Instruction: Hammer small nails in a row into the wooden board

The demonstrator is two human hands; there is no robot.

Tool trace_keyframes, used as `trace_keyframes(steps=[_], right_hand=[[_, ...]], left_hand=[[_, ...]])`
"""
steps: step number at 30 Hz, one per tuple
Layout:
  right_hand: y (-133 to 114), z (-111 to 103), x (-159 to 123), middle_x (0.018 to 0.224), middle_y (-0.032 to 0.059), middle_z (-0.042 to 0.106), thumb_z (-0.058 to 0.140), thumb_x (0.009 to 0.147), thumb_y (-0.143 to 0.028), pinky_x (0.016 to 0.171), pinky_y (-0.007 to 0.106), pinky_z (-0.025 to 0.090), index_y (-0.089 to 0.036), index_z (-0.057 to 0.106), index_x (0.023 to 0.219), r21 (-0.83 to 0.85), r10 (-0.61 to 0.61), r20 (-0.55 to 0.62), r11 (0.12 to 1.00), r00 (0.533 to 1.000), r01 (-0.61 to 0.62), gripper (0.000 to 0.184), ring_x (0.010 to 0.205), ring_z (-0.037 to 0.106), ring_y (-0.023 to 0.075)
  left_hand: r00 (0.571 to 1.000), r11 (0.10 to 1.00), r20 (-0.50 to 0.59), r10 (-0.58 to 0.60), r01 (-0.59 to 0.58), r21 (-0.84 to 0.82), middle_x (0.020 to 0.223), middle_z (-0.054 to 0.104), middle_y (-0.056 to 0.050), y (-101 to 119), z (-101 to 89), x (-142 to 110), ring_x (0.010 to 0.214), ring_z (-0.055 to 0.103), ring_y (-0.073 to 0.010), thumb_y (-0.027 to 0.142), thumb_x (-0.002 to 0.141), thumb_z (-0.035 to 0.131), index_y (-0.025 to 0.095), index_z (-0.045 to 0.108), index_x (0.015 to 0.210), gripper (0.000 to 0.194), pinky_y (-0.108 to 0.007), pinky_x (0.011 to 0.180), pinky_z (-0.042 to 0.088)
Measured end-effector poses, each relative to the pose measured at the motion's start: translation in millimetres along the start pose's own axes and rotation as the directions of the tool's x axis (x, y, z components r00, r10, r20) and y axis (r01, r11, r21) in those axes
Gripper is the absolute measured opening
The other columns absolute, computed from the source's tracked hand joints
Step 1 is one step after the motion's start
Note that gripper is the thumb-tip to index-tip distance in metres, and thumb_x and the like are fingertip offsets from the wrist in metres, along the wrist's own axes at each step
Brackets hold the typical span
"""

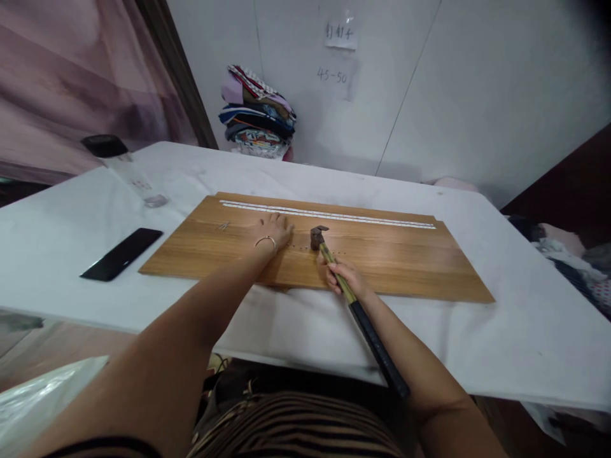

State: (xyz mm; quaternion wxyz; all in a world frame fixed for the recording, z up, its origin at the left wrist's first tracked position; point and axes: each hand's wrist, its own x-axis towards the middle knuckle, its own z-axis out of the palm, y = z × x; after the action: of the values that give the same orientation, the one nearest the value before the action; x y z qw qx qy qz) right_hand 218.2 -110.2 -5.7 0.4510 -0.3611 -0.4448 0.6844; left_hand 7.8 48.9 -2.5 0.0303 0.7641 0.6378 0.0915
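Observation:
My right hand [344, 278] is wrapped round the handle of a claw hammer [366, 327], near its head. The rusty hammer head sits low over a brown wooden board [405, 261], beside a row of small dark nail heads or holes; whether it touches the wood I cannot tell. My left hand [277, 230] lies flat on the board left of the hammer, fingers stretched forward. A few loose nails [223, 226] rest on the board's left part. Two white printed strips, like paper rulers [329, 214], run along its far edge.
The board lies on a white-covered table [520, 343]. On the left are a black phone [123, 254] and a clear bottle with a black cap [136, 178]. Folded clothes [258, 117] are stacked by the wall, under paper notes [341, 36]. More cloth lies at the right.

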Motion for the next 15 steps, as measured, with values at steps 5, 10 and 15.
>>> trace_keyframes(steps=[5,10,15], right_hand=[[-0.5,0.1,-0.3,0.053,-0.0103,0.05,0.069,0.077,-0.051,0.036,0.022,0.026,-0.018,0.058,0.102,0.002,0.005,0.006,1.0,1.0,-0.005,0.043,0.035,0.04,0.0074],[-1.9,1.0,-0.6,0.053,-0.01,0.049,0.068,0.077,-0.052,0.036,0.022,0.026,-0.018,0.058,0.101,-0.012,-0.013,0.005,1.0,1.0,0.013,0.043,0.034,0.04,0.0074],[-3.1,-0.1,-1.7,0.053,-0.01,0.05,0.068,0.078,-0.052,0.036,0.021,0.026,-0.018,0.057,0.101,-0.02,-0.007,0.025,1.0,1.0,0.008,0.042,0.034,0.041,0.0079]], left_hand=[[1.0,1.0,-0.005,0.007,-0.007,0.008,0.141,0.059,-0.013,-3.4,4.3,1.8,0.137,0.047,-0.0298,0.038,0.1,0.03,0.023,0.063,0.121,0.042,-0.051,0.111,0.036],[0.999,1.0,-0.035,0.004,-0.004,0.001,0.139,0.06,-0.013,-4.2,7.9,1.9,0.135,0.049,-0.0295,0.035,0.1,0.029,0.024,0.063,0.12,0.041,-0.051,0.109,0.037],[0.999,1.0,-0.032,0.009,-0.009,-0.001,0.138,0.061,-0.013,-2.3,7.5,0.7,0.133,0.05,-0.0294,0.033,0.099,0.029,0.024,0.063,0.119,0.04,-0.05,0.108,0.037]])
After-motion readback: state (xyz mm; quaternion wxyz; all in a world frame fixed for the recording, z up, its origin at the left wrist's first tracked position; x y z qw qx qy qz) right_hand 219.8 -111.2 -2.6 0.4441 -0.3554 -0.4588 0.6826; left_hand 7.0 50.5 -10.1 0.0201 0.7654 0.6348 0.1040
